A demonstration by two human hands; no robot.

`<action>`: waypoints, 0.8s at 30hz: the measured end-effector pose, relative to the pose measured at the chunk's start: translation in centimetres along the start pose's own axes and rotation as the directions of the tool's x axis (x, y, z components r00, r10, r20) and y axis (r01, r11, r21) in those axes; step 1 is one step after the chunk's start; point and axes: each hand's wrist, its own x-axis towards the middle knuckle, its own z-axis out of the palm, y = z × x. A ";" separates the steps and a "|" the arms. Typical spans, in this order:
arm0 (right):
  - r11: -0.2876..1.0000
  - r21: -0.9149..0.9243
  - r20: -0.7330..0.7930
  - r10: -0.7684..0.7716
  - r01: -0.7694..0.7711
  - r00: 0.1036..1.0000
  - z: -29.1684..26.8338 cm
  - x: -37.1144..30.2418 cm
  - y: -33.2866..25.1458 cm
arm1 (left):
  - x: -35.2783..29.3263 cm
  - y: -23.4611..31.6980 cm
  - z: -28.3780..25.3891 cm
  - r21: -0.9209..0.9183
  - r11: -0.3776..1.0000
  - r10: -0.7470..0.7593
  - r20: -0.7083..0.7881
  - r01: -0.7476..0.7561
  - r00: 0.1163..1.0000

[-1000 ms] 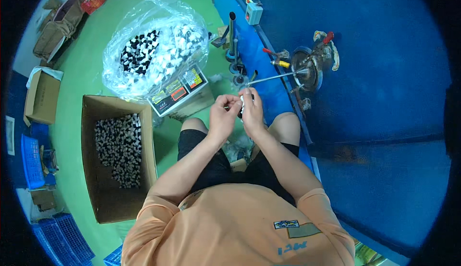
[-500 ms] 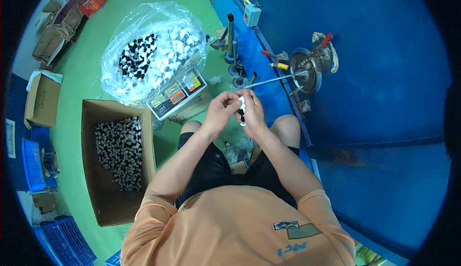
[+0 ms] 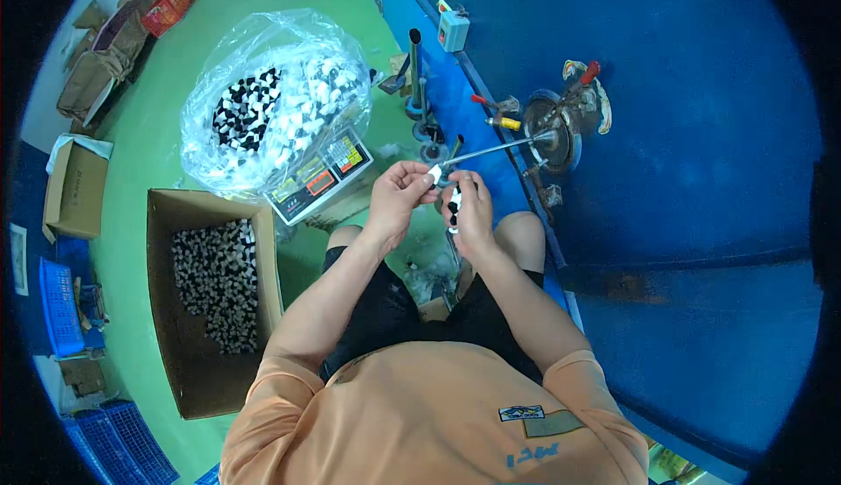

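Note:
My left hand point(image 3: 396, 200) pinches a small white piece point(image 3: 434, 173) between thumb and fingertips, with some black at its lower edge. That piece is at the free tip of a thin metal rod point(image 3: 496, 147); whether it touches the rod I cannot tell. Just to the right, my right hand point(image 3: 476, 213) has its fingers curled round several small black-and-white pieces point(image 3: 454, 207). The rod runs to a round metal fixture point(image 3: 554, 132) with red-handled levers on the blue surface.
Left of my hands stands a scale point(image 3: 322, 183) beside a large clear plastic bag point(image 3: 276, 108) of black-and-white pieces. A tall open carton point(image 3: 270, 283) at my left holds many more. A dark upright tube point(image 3: 415, 64) rises beyond my hands.
My hands have drawn apart. The left one now has a single white piece by the rod's tip, while the right hand keeps several pieces. The whole view has shifted slightly.

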 end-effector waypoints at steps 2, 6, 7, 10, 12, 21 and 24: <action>1.000 0.009 0.006 -0.011 0.011 1.000 -0.1 -0.1 0.1 | -0.1 0.3 0.2 -0.015 1.000 -0.016 -0.015 0.016 1.000; 1.000 0.014 0.006 -0.021 0.021 1.000 -0.1 -0.1 0.2 | -0.1 0.2 0.0 -0.039 0.999 -0.024 -0.009 0.024 1.000; 1.000 0.014 0.004 -0.023 0.023 1.000 -0.1 -0.1 0.3 | 0.0 0.1 -0.1 -0.047 0.999 -0.025 -0.003 0.024 1.000; 1.000 0.012 0.007 -0.028 0.028 1.000 0.0 -0.1 0.2 | 0.0 0.4 0.2 -0.048 0.999 -0.023 0.005 0.024 1.000; 0.999 0.009 0.015 -0.034 0.033 0.999 0.0 -0.2 0.0 | 0.1 0.7 0.7 -0.032 0.999 -0.022 0.009 0.022 1.000; 0.983 -0.123 0.008 -0.135 0.135 0.991 1.6 1.0 -1.9 | 0.8 0.8 2.6 0.242 0.948 0.214 0.003 -0.208 0.977; 0.981 -0.140 -0.006 -0.137 0.135 0.990 1.5 1.5 -2.1 | 0.7 0.5 2.9 0.311 0.914 0.272 0.004 -0.260 0.962</action>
